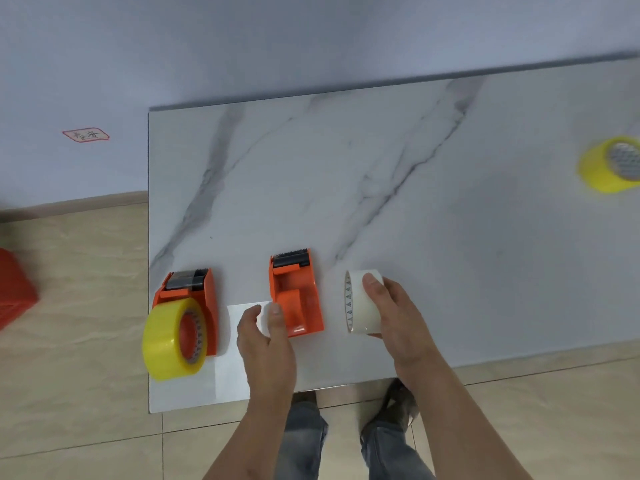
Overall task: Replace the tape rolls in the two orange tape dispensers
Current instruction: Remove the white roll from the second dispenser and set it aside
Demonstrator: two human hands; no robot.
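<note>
Two orange tape dispensers stand near the table's front edge. The left dispenser (194, 299) carries a yellow tape roll (169, 337) on its hub. The middle dispenser (298, 296) has a bare hub with no roll on it. My left hand (266, 337) grips the near left corner of this bare dispenser, thumb on its side. My right hand (394, 317) holds a white tape roll (362, 301) on edge just right of that dispenser, thumb over its top. A second yellow roll (611, 164) lies far right, blurred.
The marble-patterned table (415, 202) stands against a pale wall. A white sheet of paper (232, 368) lies under my left hand. A red crate (14, 292) sits on the tiled floor to the left. My legs show below the front edge.
</note>
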